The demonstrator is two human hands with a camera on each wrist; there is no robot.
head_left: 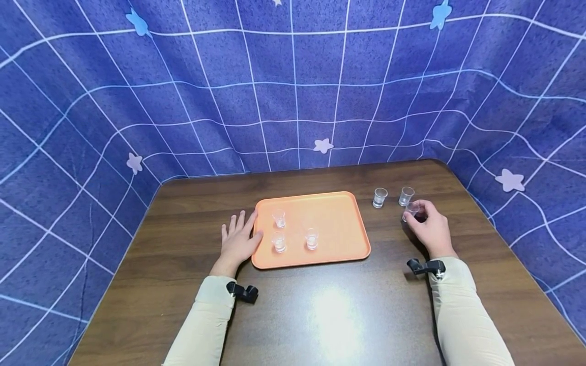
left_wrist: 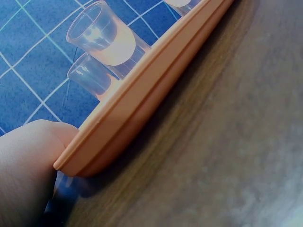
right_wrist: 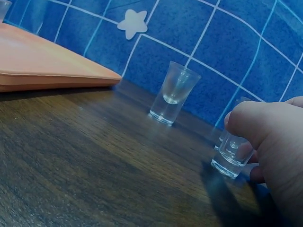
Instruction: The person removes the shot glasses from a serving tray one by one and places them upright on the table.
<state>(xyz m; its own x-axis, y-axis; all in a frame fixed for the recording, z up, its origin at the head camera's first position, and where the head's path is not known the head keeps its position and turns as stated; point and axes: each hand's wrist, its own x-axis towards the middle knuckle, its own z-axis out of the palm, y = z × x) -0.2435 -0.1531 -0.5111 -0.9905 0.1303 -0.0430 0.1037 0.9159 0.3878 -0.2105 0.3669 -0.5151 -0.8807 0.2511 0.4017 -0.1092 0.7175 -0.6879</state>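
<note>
At the right of the head view, my right hand (head_left: 429, 230) pinches a clear shot glass (head_left: 410, 209) between thumb and fingers. The right wrist view shows this glass (right_wrist: 230, 158) upright, its base close to the tabletop, partly hidden by the thumb. Two more shot glasses, one (head_left: 379, 197) to the left and one (head_left: 406, 195) just behind, stand near it. My left hand (head_left: 238, 244) lies with fingers spread at the left edge of an orange tray (head_left: 339, 213), its thumb on the rim. Three shot glasses stand upright on the tray's left half, including a front-middle one (head_left: 312, 239).
A dark wooden table (head_left: 293, 310) carries everything. Blue curtain (head_left: 293, 101) with a white grid and star shapes surrounds its back and sides. Black wrist mounts (head_left: 242, 292) sit on both sleeves.
</note>
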